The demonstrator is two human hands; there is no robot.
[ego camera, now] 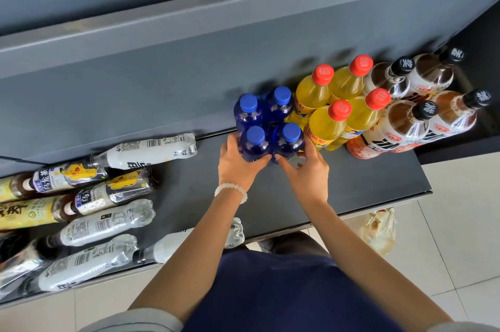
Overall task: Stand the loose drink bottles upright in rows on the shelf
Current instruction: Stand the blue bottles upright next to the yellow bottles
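Note:
Several blue bottles with blue caps stand upright in a block on the dark shelf (351, 185). My left hand (236, 162) grips the front left blue bottle (254, 142). My right hand (307, 172) grips the front right blue bottle (289, 139). To their right stand several yellow bottles with red caps (328, 126), then several brown tea bottles with black caps (403, 126), all upright in rows. Loose bottles lie on their sides at the left: white-labelled clear bottles (102, 226), dark tea bottles with a yellow cartoon label (108, 191), and a yellow-labelled bottle (29, 212).
A grey back panel (162, 66) rises behind the shelf. One lying white bottle (176, 246) sits at the shelf's front edge under my left forearm. A plastic bag (378, 231) lies on the tiled floor below the shelf's right end.

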